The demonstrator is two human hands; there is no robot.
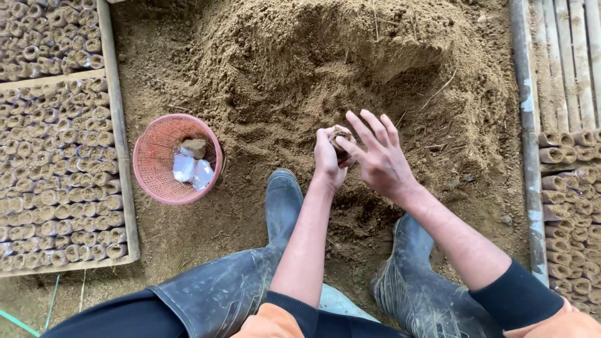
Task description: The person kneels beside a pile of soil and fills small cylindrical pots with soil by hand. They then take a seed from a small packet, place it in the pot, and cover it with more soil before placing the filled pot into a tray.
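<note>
The left hand (327, 158) is closed round a small soil-filled bag (340, 139), upright in its fist; the right hand (375, 153) presses fingertips onto the bag's top, other fingers spread; both hover above a soil heap (300, 62); a pink basket (156, 156) sits left; trays of filled bags (56, 175) flank the ground.

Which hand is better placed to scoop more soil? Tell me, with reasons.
Probably the right hand: its fingers are spread and free beside the soil heap, while the left hand grips the small soil-filled bag.
</note>
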